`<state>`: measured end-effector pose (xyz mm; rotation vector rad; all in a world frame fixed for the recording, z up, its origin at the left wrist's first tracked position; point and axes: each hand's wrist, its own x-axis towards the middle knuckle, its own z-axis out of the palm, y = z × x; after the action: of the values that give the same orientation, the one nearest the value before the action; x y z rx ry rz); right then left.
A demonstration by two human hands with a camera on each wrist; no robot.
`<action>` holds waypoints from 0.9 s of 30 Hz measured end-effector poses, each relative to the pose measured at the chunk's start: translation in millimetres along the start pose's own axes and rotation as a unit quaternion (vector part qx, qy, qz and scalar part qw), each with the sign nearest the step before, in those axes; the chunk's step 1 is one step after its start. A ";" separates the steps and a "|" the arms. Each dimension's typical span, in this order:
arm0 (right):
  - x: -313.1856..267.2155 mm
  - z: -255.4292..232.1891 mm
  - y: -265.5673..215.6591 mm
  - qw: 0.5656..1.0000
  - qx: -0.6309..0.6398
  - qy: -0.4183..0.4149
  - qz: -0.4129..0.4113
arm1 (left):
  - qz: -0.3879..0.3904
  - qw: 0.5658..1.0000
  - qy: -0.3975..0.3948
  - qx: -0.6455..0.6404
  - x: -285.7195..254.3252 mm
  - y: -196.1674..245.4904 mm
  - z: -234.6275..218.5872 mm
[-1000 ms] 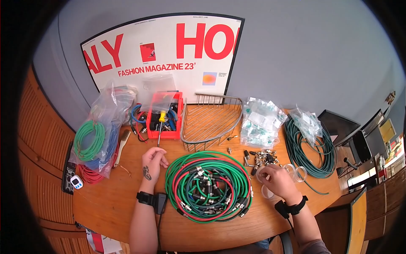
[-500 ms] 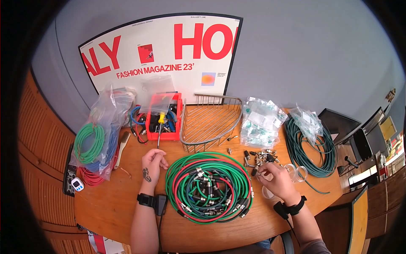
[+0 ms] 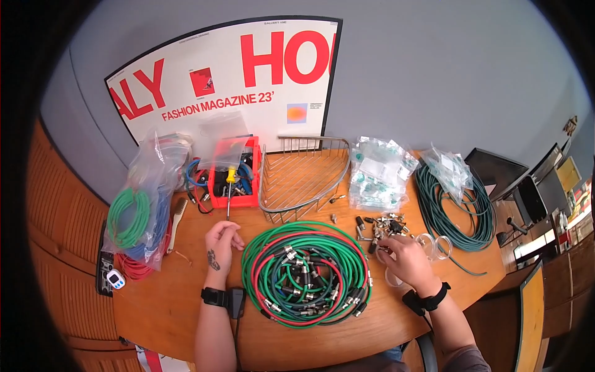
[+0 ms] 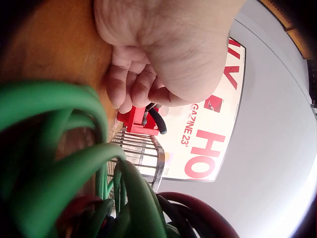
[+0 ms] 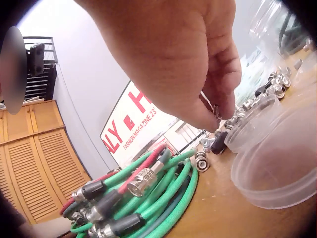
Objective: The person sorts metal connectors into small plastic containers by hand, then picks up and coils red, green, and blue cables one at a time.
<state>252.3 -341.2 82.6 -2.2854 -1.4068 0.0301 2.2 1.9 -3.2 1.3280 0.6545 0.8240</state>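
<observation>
"Around the middle of the worktop point(image 3: 180, 304), what have we got?"

"In the head view, a big coil of cables point(image 3: 307, 273), green, red and dark. Left of it the left hand point(image 3: 223, 245) lies with loosely bent fingers, near the tip of a yellow-handled screwdriver point(image 3: 231, 177) leaning on the red bin point(image 3: 248, 201) by the back edge."

"And over towards the right edge?"

"The right hand point(image 3: 406, 263), right beside a pile of metal connectors point(image 3: 389, 227). Plastic bags point(image 3: 381, 177) sit behind, nearer the back edge."

"Does the left wrist view show that hand gripping anything?"

"Not that I can see; its fingers curl loosely, relaxed, with green cable close by."

"What about the right wrist view?"

"Thumb and fingers pinch a small metal piece point(image 5: 217, 112), held above the worktop. I can't tell exactly what it is. Near it stands a clear round container point(image 5: 242, 186), with connectors just beyond."
</observation>
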 end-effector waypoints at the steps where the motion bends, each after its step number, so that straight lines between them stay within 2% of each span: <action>1: -1.9 0.9 1.6 0.999 -0.033 -0.006 -0.002 | -0.002 1.000 -0.001 0.001 -0.3 -0.3 -0.1; 8: -9.6 1.9 -2.2 0.996 -0.082 -0.010 -0.015 | 0.000 1.000 0.004 0.000 -1.2 2.4 1.6; 11: -8.4 1.2 -4.1 0.997 -0.073 -0.017 -0.031 | 0.000 1.000 0.005 0.006 -1.0 2.6 2.3; 17: -3.8 -2.2 -4.2 0.996 -0.051 0.025 -0.062 | 0.002 1.000 0.004 -0.001 -0.5 2.7 2.3; 19: -3.1 -4.8 -2.6 0.996 -0.056 -0.005 -0.068 | 0.004 1.000 0.004 -0.002 -0.5 3.3 2.7; 27: -7.0 1.4 -0.7 0.999 -0.015 -0.005 -0.048 | 0.009 1.000 -0.002 -0.001 -0.2 0.6 0.1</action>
<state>248.0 -346.4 80.1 -2.2416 -1.5301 -0.0112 2.1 1.7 -2.7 1.3352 0.6394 0.8360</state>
